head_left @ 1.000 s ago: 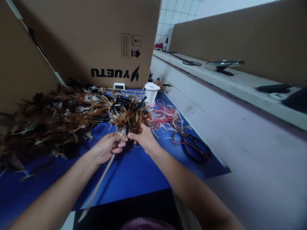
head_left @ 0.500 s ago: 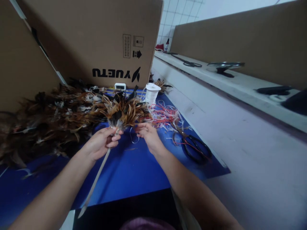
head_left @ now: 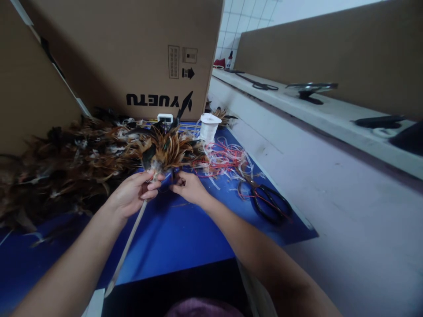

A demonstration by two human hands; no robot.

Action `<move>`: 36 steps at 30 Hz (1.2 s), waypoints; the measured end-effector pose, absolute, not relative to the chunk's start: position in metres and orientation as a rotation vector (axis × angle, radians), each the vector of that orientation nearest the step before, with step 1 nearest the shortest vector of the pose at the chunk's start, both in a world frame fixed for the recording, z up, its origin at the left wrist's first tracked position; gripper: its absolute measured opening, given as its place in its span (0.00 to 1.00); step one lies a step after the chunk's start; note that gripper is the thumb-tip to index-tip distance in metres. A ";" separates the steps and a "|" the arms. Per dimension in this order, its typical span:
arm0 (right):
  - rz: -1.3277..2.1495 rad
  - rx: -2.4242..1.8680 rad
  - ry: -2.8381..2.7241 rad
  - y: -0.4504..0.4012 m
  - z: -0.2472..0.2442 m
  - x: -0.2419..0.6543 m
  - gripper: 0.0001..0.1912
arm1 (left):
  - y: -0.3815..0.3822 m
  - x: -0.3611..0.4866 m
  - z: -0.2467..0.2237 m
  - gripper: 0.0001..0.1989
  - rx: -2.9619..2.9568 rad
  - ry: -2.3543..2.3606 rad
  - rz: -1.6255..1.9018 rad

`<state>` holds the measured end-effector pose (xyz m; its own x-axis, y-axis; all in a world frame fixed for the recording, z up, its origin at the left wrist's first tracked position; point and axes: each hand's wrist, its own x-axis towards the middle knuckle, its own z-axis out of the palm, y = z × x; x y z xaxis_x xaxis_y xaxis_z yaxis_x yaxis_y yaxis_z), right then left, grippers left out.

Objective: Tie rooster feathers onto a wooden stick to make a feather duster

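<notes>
My left hand (head_left: 134, 191) grips a feather duster at the spot where its brown and black feathers (head_left: 167, 147) meet the thin stick. That stick (head_left: 128, 246) slants down toward the table's front edge. Close by on the right, my right hand (head_left: 190, 187) has its fingers curled in a pinch beside the base of the feathers. A small dark strip shows at its fingertips, too unclear to name. Behind the duster stands a white spool (head_left: 209, 127), with tangled red and white strings (head_left: 228, 156) in front of it.
Loose feathers (head_left: 66, 171) heap over the left of the blue table (head_left: 185, 237). Black-handled scissors (head_left: 269, 200) lie at right. A small white digital display (head_left: 165, 118) stands before a large cardboard box (head_left: 115, 53). A ledge (head_left: 330, 114) with several items runs along the right.
My right hand has moved left toward the duster, and its fingers have curled in. My left hand has shifted slightly left with the duster. A dark feather now stands up at its top.
</notes>
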<state>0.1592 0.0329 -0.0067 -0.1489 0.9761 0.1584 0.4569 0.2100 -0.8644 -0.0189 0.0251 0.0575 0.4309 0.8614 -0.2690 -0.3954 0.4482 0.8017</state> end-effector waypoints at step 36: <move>0.936 -1.315 -1.420 0.017 0.005 0.134 0.05 | 0.029 -0.020 0.054 0.08 0.725 0.829 0.894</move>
